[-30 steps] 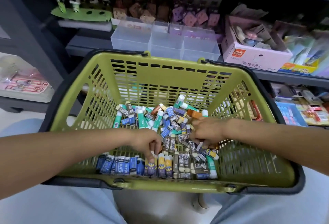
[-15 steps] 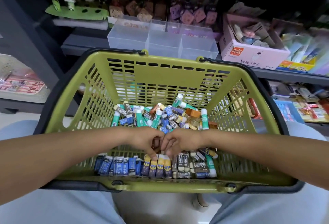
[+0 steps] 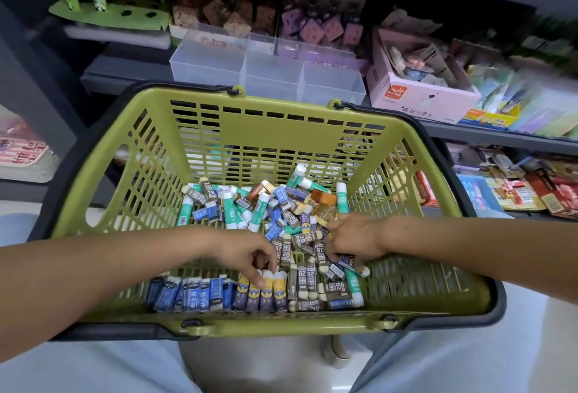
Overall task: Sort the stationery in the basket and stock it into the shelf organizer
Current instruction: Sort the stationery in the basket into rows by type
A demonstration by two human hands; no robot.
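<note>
A green basket (image 3: 266,130) with a dark rim is seen from above, its floor covered in small erasers and glue sticks. Along the near wall, items are lined up in groups — blue-sleeved erasers (image 3: 190,294) at left, yellow-capped erasers (image 3: 266,291) beside them, brown 2B erasers (image 3: 305,283) next. A loose mixed pile (image 3: 266,205) is heaped farther back, with green glue sticks (image 3: 342,197) among it. The left hand (image 3: 247,253) is held over the yellow-capped row, fingers curled down with the tips touching those erasers; a firm grip cannot be told. The right hand (image 3: 350,239) is buried in the pile, fingers curled — whether anything is held cannot be told. A clear compartmented shelf organizer (image 3: 269,75) is seen on the shelf just behind the basket, beside a pink box (image 3: 419,98).
</note>
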